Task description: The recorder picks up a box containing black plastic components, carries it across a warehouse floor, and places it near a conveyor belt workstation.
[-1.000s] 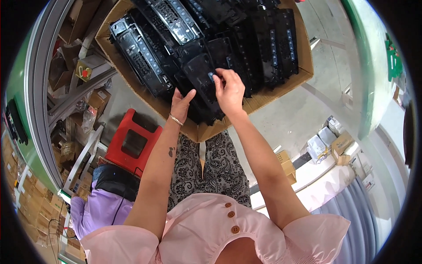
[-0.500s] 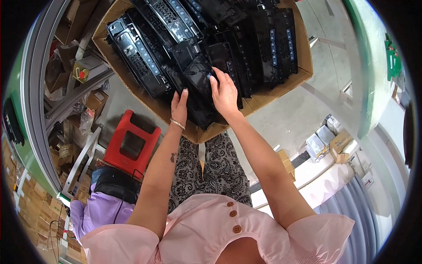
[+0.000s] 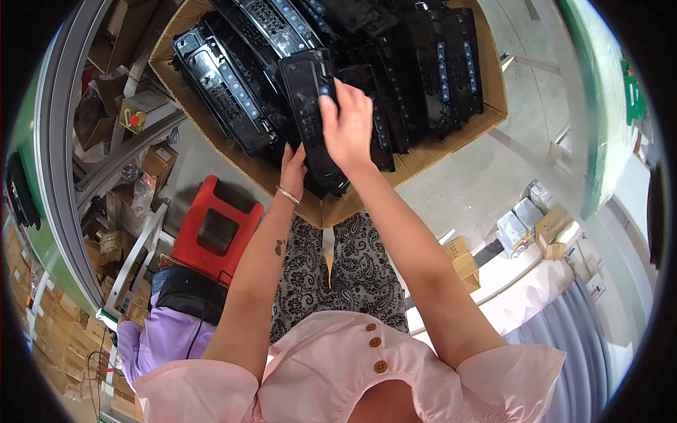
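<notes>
A black plastic panel [image 3: 305, 95] with small moulded details lies over the other parts near the front corner of a cardboard box. My right hand [image 3: 349, 127] is closed on its right edge, thumb on the upper face. Against the panel's lower left edge, my left hand [image 3: 293, 173] has its fingers closed, their tips partly hidden in the gap beside it. Several similar black panels stand packed around it; on the left, one panel [image 3: 222, 88] shows a row of round bluish discs along its side.
The cardboard box [image 3: 416, 163] rises just in front of my legs. A red plastic stool [image 3: 243, 225] stands to the left, beside purple clothing [image 3: 166, 331]. Metal frame rails [image 3: 130, 151] run along the left. Small cartons [image 3: 553, 224] and bags lie at right.
The panel under my hands has swung into line with the box's front corner and shows its long face. My right hand has moved slightly up and left, closing round its edge.
</notes>
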### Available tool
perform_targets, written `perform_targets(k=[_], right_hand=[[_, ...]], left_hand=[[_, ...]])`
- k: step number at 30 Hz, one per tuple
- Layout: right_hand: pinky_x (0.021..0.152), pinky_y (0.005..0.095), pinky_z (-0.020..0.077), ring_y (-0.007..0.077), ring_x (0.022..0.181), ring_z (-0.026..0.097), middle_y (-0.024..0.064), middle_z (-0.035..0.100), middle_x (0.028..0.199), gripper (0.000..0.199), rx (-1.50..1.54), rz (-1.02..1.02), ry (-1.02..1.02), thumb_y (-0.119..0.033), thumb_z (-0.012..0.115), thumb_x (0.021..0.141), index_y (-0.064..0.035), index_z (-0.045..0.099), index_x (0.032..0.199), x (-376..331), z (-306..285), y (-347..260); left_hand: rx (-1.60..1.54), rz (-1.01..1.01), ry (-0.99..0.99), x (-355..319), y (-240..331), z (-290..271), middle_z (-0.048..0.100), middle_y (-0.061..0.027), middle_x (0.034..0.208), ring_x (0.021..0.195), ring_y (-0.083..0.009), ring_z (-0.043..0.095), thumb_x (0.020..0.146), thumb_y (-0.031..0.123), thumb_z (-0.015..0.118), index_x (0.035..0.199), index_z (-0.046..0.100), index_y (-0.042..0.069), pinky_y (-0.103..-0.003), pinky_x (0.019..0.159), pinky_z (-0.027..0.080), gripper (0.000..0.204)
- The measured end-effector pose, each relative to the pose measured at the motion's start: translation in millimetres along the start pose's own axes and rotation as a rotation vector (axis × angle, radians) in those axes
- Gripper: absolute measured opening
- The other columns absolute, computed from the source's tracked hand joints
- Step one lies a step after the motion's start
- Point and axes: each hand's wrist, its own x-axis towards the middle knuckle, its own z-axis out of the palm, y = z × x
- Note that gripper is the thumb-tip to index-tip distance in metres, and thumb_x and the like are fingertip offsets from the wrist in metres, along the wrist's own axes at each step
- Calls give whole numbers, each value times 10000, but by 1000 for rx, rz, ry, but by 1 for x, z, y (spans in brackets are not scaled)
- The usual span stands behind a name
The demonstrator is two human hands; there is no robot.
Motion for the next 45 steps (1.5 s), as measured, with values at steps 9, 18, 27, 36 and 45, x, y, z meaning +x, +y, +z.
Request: perform_targets(k=[9,18,27,36,45], right_hand=[[831,356,382,302,961,466,142,482,1015,453,169,155,-233,-151,609,713,-52,441,1123,1,2,-16],[837,309,398,278,962,521,187,524,1058,450,315,324,-554,-135,588,735,6,444,1137,-17,-29,16],[890,362,338,348,1034,422,196,425,1117,484,221,117,-364,-132,552,765,-12,365,1196,-38,-16,22],[870,372,353,335,1007,432,197,431,1123,323,-190,145,-61,-158,454,839,7,453,1116,5,-47,87],[890,387,330,343,1072,364,192,323,1202,355,-193,292,-78,-224,515,812,-41,449,1109,-10,-50,69]], left_hand=[[97,32,-159,8,-5,-18,463,31,1125,989,-80,443,841,258,510,1225,349,140,-230,812,377,433],[136,-82,-181,-5,-6,-27,473,45,1124,1017,-92,457,835,336,496,1197,386,163,-273,814,406,416],[121,193,-186,-13,-10,5,402,-43,1165,1061,-165,410,583,1,727,1226,261,88,-305,913,345,800],[124,194,-116,-11,-6,17,443,-49,1123,1015,-166,446,582,20,729,1201,320,77,-297,887,368,744],[136,198,-157,-24,15,4,505,-33,1034,935,-149,494,586,8,723,1128,395,67,-288,844,399,637]])
